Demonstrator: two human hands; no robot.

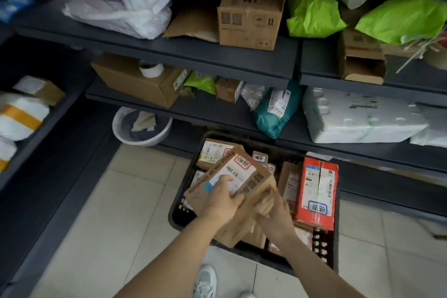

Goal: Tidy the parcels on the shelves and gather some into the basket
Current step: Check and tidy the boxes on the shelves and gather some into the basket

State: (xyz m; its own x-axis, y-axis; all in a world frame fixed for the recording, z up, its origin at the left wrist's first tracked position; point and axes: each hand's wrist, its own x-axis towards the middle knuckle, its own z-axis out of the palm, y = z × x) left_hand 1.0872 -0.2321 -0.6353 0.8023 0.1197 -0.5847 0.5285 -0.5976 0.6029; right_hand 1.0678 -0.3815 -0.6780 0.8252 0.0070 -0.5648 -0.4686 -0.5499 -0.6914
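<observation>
Diagonally, parcel [242, 168] pointing upper-right, left hand [221, 201] gripping

Matt cardboard parcel [232, 176]; black plastic basket [183, 213] (perforated); glossy tiles [125, 191].

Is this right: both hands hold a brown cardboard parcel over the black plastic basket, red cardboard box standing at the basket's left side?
No. The head view shows the red cardboard box at the right side of the black plastic basket, not the left. The rest holds: left hand and right hand hold the brown cardboard parcel over it.
</observation>
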